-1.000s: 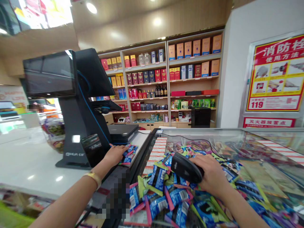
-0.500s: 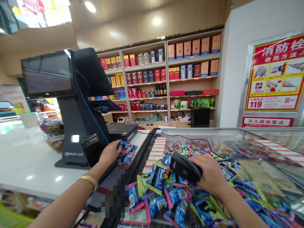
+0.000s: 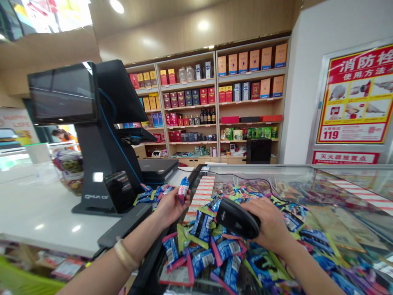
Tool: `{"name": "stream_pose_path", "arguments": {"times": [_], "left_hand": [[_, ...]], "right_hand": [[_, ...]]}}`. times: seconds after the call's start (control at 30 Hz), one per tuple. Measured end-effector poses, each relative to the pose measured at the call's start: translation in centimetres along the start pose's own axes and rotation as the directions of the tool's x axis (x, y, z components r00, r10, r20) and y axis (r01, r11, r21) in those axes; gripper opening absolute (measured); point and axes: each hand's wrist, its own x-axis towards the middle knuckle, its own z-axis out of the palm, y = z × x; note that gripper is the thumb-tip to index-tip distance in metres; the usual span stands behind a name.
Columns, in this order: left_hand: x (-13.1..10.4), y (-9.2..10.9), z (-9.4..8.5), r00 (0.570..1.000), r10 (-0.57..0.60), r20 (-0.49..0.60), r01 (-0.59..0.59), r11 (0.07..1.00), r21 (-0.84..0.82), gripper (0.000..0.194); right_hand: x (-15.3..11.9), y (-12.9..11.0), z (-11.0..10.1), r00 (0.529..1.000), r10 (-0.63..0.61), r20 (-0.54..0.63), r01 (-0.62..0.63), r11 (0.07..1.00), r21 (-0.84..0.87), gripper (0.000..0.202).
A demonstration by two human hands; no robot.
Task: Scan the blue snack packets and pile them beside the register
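Note:
A small blue-and-pink snack packet (image 3: 183, 189) stands up between the fingers of my left hand (image 3: 170, 208), over the edge of the glass counter. My right hand (image 3: 272, 224) is wrapped round a black barcode scanner (image 3: 237, 218), whose head points left towards that packet. Under and around the scanner lies a loose heap of blue packets (image 3: 202, 226) with pink and green ends, some showing barcodes. Left of my left hand, a smaller group of similar packets (image 3: 147, 195) rests beside the till.
A black till with screens (image 3: 107, 155) stands on the white counter (image 3: 55, 221) at left. The scanner's cable (image 3: 245, 178) runs across the glass display counter (image 3: 294, 174). Shelves of boxes and bottles (image 3: 190, 98) line the back wall. Another person (image 3: 63, 135) is partly visible far left.
My left hand has moved right, away from the packets beside the till, and now holds one packet up near the scanner. The scanner in my right hand has shifted slightly left.

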Motion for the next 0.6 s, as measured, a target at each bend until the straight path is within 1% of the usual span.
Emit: {"name": "stream_pose_path", "arguments": {"times": [0.07, 0.13, 0.27, 0.5, 0.57, 0.6], "left_hand": [[-0.6, -0.8, 1.0, 0.999, -0.021, 0.033, 0.022, 0.999, -0.025, 0.029], [-0.9, -1.4, 1.7, 0.998, -0.029, 0.053, 0.031, 0.999, -0.031, 0.027], [-1.3, -2.2, 2.4, 0.996, -0.034, 0.086, 0.036, 0.999, -0.018, 0.024], [-1.6, -2.7, 2.4, 0.996, -0.028, 0.08, 0.028, 1.0, 0.01, 0.019], [-1.5, -2.8, 2.1, 0.996, 0.018, 0.083, -0.024, 0.997, 0.078, 0.014], [-1.5, -2.9, 1.9, 0.994, 0.062, 0.088, -0.074, 0.987, 0.142, 0.013]], "right_hand": [[0.1, -0.1, 0.0, 1.0, 0.011, 0.01, -0.011, 1.0, 0.01, 0.031], [0.0, -0.2, 0.0, 1.0, 0.022, 0.021, -0.023, 1.0, 0.016, 0.028], [0.0, -0.1, 0.1, 0.998, 0.055, 0.031, -0.055, 0.998, 0.019, 0.02], [0.1, -0.1, 0.1, 0.997, 0.056, 0.047, -0.057, 0.998, 0.025, 0.019], [0.0, 0.0, 0.1, 0.998, 0.054, 0.033, -0.055, 0.998, 0.02, 0.02], [0.0, 0.0, 0.1, 0.998, 0.056, 0.024, -0.056, 0.998, 0.01, 0.021]]}}
